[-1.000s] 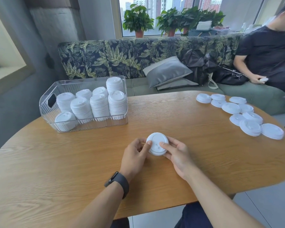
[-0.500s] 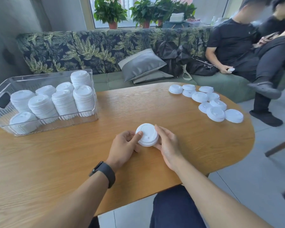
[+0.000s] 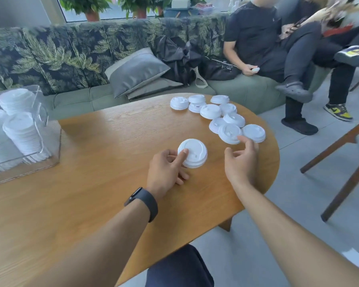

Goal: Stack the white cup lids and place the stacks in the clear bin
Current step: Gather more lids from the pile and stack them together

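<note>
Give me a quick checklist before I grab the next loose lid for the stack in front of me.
1. Small stack steadied by left hand, forefinger on top: ok.
2. Right hand free, fingers relaxed: ok.
3. Nearest loose lid right by the right fingertips: ok.
4. That lid overlaps its neighbour; whether it lifts alone: cannot tell.
5. Room left in the clear bin, partly out of frame: cannot tell.

Bright daylight from rear windows point(image 3: 112, 9), soft shadows, wide-angle bending at edges, slight motion blur
</note>
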A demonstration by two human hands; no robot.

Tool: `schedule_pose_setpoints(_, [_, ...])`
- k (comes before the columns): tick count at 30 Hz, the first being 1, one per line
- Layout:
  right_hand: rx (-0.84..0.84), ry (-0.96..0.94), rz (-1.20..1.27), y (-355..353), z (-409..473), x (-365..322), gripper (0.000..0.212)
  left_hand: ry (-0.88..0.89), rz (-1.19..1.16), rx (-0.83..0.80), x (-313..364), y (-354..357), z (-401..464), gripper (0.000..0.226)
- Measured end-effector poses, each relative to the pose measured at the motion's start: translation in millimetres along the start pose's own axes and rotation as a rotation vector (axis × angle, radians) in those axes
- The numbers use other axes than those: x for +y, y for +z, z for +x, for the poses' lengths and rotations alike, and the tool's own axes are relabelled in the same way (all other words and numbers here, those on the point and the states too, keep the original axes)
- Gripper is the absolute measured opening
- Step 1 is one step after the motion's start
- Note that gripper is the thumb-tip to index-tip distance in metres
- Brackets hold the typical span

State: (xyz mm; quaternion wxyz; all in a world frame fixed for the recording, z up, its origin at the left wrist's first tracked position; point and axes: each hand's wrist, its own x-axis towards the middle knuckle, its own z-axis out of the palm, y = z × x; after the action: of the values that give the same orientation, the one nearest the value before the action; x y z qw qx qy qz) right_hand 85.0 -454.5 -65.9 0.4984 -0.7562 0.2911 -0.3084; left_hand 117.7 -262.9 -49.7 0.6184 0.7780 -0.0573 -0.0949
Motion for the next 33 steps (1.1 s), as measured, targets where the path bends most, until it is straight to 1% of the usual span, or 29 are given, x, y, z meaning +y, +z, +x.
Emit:
schedule_pose_setpoints(3, [-0.02, -0.031, -0.103, 5.4, 25.0, 6.8, 0.055, -0.008, 0.003, -0.008, 4.1, 11.3, 15.8, 0.038])
schedule_pose_setpoints(6, [-0.073, -0.04, -0.208, 13.7, 42.7, 8.9, 0.068, -0.022, 0.012, -0.005, 8.5, 17.6, 26.6, 0.039])
schedule_pose_setpoints(9, [-0.08, -0.058, -0.28, 20.1, 59.1, 10.2, 0.068, -0.01, 0.001, 0.008, 9.3, 22.2, 34.2, 0.038])
schedule_pose_setpoints(12, [-0.067, -0.048, -0.298, 25.3, 68.4, 10.3, 0.064, 0.011, -0.005, 0.027, 7.4, 25.5, 37.5, 0.037])
schedule_pose_setpoints(15, [-0.065, -0.038, -0.311, 26.4, 69.2, 8.7, 0.066, 0.042, -0.013, 0.049, 5.5, 26.5, 38.0, 0.036])
schedule_pose_setpoints(18, [-0.066, -0.043, -0.283, 23.0, 62.8, 6.1, 0.071, 0.058, -0.024, 0.07, 5.5, 26.1, 35.9, 0.035])
schedule_pose_setpoints(23, [-0.084, -0.136, -0.183, 18.5, 39.4, -1.2, 0.078, 0.076, -0.127, 0.094, 4.6, 20.5, 27.9, 0.034])
schedule_pose_setpoints(27, [-0.189, -0.191, -0.168, 20.4, 12.2, -7.6, 0.077, 0.047, -0.266, 0.098, 4.6, 9.7, 15.8, 0.024])
schedule_pose_setpoints(30, [-0.251, -0.232, -0.121, 26.5, -11.0, -11.8, 0.073, 0.018, -0.323, 0.095, -1.5, -6.2, 1.5, 0.028])
schedule_pose_setpoints(33, [-0.357, -0.23, -0.01, 38.0, -37.9, -19.9, 0.071, 0.023, -0.346, 0.121, -11.6, -30.7, -14.8, 0.031])
